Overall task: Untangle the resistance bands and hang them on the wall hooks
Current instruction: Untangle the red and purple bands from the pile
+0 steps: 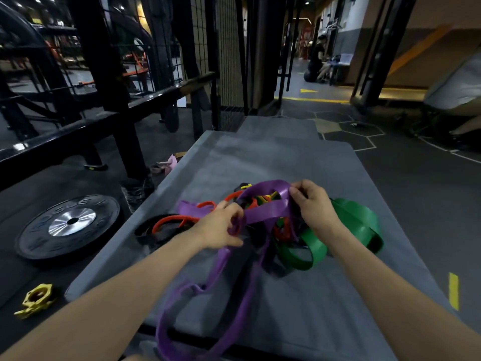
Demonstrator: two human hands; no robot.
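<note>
While a yellow barbell collar [35, 299] and a black weight plate [68, 225] lie on the dark floor at far left, the tangle of resistance bands sits on the grey mat [273, 157] just beyond both hands. Red bands [171, 220] and black ones trail off its left side. The left hand [221, 225] curls its fingers round the purple band [263, 216], whose long loop hangs toward the camera. The right hand [313, 204] pinches that band's raised top edge. A wide green band [348, 217] coils at right
</note>
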